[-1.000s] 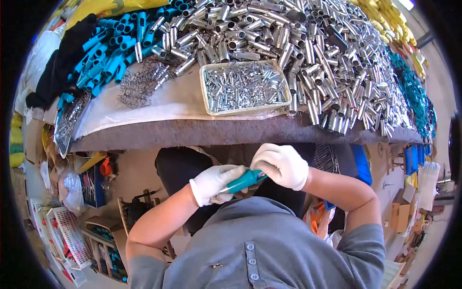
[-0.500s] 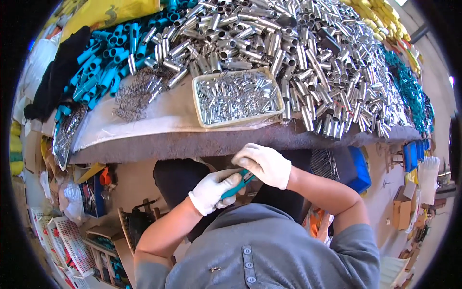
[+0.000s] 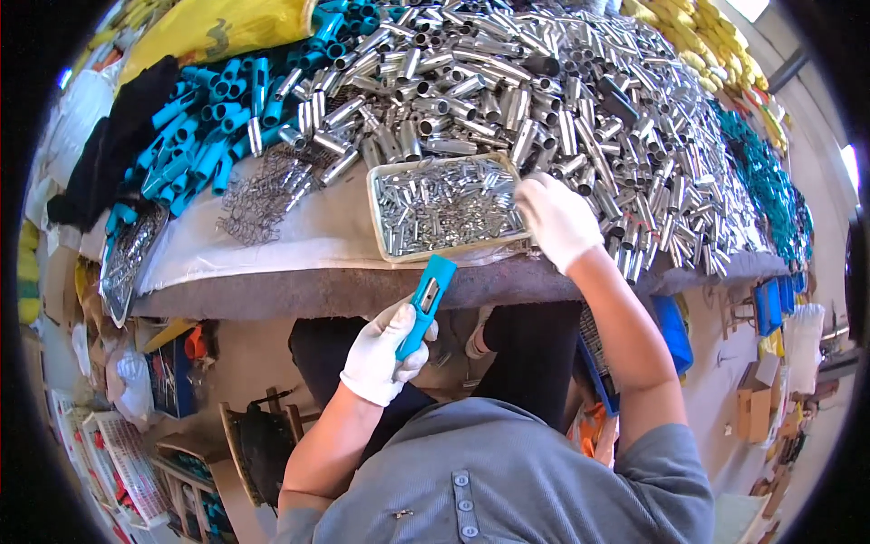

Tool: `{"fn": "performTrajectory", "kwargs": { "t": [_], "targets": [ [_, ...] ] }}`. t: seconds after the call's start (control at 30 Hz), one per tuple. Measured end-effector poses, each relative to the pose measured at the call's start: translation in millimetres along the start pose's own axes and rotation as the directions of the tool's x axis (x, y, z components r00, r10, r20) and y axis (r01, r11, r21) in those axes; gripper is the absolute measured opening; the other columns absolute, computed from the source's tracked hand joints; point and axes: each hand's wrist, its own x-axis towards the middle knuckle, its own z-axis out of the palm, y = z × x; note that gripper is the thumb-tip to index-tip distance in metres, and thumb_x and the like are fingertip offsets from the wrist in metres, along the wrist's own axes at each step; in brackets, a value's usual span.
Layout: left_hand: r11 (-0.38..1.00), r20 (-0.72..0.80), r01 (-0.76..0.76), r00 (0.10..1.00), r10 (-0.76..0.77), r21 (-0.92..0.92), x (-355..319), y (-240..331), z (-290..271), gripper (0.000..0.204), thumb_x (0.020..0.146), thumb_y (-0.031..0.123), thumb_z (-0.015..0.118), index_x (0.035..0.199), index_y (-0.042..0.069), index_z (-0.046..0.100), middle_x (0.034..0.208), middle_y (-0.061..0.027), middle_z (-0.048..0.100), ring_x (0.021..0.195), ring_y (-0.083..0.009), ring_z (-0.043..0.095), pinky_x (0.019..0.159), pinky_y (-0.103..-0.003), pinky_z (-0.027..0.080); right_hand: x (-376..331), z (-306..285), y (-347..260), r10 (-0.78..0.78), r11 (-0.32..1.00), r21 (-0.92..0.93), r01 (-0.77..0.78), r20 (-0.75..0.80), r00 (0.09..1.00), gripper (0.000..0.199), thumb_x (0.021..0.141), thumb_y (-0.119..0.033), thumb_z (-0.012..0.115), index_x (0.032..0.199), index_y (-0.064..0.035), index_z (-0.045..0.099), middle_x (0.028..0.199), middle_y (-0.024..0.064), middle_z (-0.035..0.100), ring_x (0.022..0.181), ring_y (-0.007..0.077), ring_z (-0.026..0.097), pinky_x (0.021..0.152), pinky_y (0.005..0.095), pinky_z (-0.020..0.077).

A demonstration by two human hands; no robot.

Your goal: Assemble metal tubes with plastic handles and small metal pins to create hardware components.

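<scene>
I am seeing a bright light [image 3: 748,8] at two o'clock. White baskets [image 3: 136,462] are standing at eight o'clock, a brown box [image 3: 752,410] is sitting at four, and pale floor [image 3: 258,349] is showing below my table [image 3: 299,295].

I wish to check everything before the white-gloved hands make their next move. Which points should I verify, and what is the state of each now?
1. White-gloved left hand holds the turquoise slotted tube: ok.
2. The tube's slot is visible, silver metal showing inside: ok.
3. White-gloved right hand is at the right edge of the off-white rectangular tray: ok.
4. Small silver metal parts are available in the tray: ok.
5. Right fingertips hold a part: cannot tell, too small to see.
</scene>
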Motion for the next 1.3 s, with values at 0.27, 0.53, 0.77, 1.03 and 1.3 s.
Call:
{"fn": "performTrajectory", "kwargs": {
  "t": [0.27, 0.53, 0.77, 1.03, 1.3],
  "targets": [
    [0.995, 0.034, -0.051, 0.998, 0.048, 0.086, 3, -9, 4, 0.043, 0.095, 0.036, 0.053, 0.126, 0.006, 0.052, 0.081, -0.0032, 0.057, 0.048, -0.0070, 0.042, 0.039, -0.019, 0.026, -54, 1, -65, -0.397, 0.818, 0.446, 0.362, -0.016, 0.918, 0.008, 0.082, -0.016, 0.059, 0.088, -0.0112, 0.061, 0.082, 0.0087, 0.059, 0.076, 0.0292, 0.061, 0.067, 0.0392, 0.0505],
    [0.944, -0.049, -0.147, 0.984, 0.169, 0.296, -2, -17, 13, 0.041, 0.095, 0.027, 0.055, 0.128, 0.005, 0.052, 0.080, -0.0002, 0.057, 0.051, -0.0040, 0.043, 0.043, -0.018, 0.032, -75, 11, -85, -0.411, 0.906, 0.136, 0.402, 0.050, 0.910, 0.013, 0.080, -0.018, 0.057, 0.090, -0.0098, 0.058, 0.086, 0.0090, 0.056, 0.077, 0.0273, 0.060, 0.063, 0.0392, 0.0498],
    [0.831, -0.059, -0.229, 0.953, 0.298, 0.507, -4, -31, 0, 0.047, 0.092, 0.032, 0.060, 0.129, 0.004, 0.052, 0.083, 0.0001, 0.057, 0.058, -0.0025, 0.045, 0.052, -0.016, 0.037, -95, 35, -90, -0.292, 0.924, 0.236, 0.302, -0.078, 0.953, 0.017, 0.080, -0.017, 0.060, 0.095, -0.0095, 0.059, 0.082, 0.0075, 0.059, 0.071, 0.0273, 0.061, 0.063, 0.0377, 0.0502],
    [0.714, 0.063, -0.215, 0.970, 0.235, 0.667, -13, -23, 0, 0.047, 0.091, 0.034, 0.060, 0.125, 0.003, 0.053, 0.094, -0.0037, 0.060, 0.077, -0.0078, 0.053, 0.071, -0.023, 0.046, -114, 70, -85, 0.060, -0.414, 0.800, -0.435, 0.501, 0.863, 0.047, 0.079, -0.012, 0.073, 0.117, -0.0050, 0.046, 0.094, 0.0029, 0.059, 0.077, 0.0122, 0.059, 0.061, 0.0245, 0.0492],
    [0.946, -0.052, -0.201, 0.974, 0.221, 0.253, -20, -41, -1, 0.049, 0.091, 0.028, 0.061, 0.133, 0.007, 0.048, 0.081, 0.0026, 0.053, 0.053, -0.0034, 0.041, 0.043, -0.018, 0.030, -107, 79, -96, -0.139, -0.535, 0.668, -0.518, 0.535, 0.833, 0.040, 0.087, -0.016, 0.065, 0.123, -0.0070, 0.050, 0.090, -0.0007, 0.059, 0.062, 0.0048, 0.043, 0.054, 0.0189, 0.0319]
  ]
}}
